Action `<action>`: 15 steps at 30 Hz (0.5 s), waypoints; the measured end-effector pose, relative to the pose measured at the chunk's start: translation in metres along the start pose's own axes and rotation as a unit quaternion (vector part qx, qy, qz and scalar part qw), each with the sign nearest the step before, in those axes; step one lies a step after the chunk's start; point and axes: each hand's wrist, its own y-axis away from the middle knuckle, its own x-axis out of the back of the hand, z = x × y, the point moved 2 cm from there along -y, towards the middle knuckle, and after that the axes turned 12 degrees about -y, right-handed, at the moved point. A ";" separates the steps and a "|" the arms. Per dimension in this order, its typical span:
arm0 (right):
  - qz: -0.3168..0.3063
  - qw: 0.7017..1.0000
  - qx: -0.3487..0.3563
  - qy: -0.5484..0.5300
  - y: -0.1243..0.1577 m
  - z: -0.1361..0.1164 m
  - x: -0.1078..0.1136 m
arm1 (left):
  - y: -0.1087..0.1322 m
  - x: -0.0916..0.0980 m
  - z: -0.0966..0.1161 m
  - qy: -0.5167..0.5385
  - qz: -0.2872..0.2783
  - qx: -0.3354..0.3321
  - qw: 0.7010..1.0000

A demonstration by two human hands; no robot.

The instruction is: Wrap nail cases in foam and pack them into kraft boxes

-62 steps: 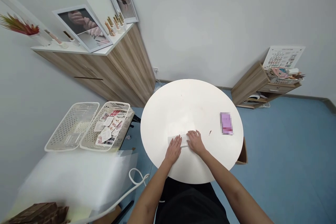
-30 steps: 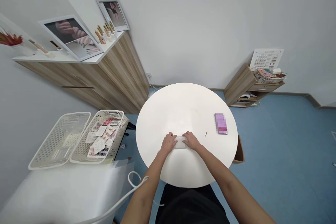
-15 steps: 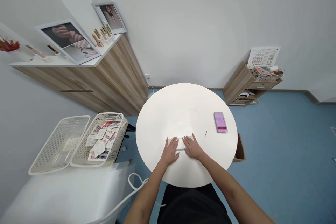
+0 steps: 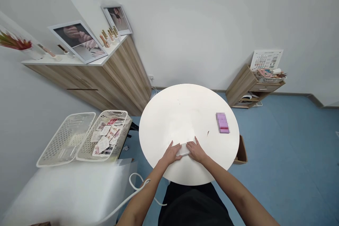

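A small flat white rectangular piece (image 4: 183,149) lies near the front edge of the round white table (image 4: 164,113); whether it is a sheet, card or packet I cannot tell. My left hand (image 4: 171,153) grips its left end, fingers over the top and thumb at the near side. On the right end, my right hand (image 4: 196,151) has its fingers bent over the piece, with one finger stretched forward along the table. The right thumb is hidden. A purple item (image 4: 222,122), pixelated, rests on the table to the right.
A dark reddish scrap (image 4: 208,133) lies right of my hands. To the left, a basket of cards (image 4: 106,136) and a second white basket (image 4: 66,137) stand by a white surface with a looping white cable (image 4: 137,189). A brown bin (image 4: 241,152) sits below the table's right edge.
My fingers lay flatter on the white piece before; now they are bent around its ends. The piece looks narrower and slightly tilted. My view has shifted slightly.
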 end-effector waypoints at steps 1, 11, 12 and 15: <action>-0.006 1.000 -0.003 -0.017 0.001 0.001 0.002 | 0.000 0.003 -0.002 0.021 -0.016 0.004 1.000; -0.004 0.987 -0.081 -0.137 -0.030 0.016 0.029 | -0.016 0.053 -0.016 0.152 -0.016 0.104 0.983; -0.004 0.986 -0.096 -0.140 -0.035 0.017 0.031 | -0.018 0.054 -0.018 0.142 -0.005 0.117 0.983; 0.012 0.978 -0.152 -0.141 -0.048 0.021 0.034 | -0.026 0.050 -0.021 0.083 0.026 0.154 0.984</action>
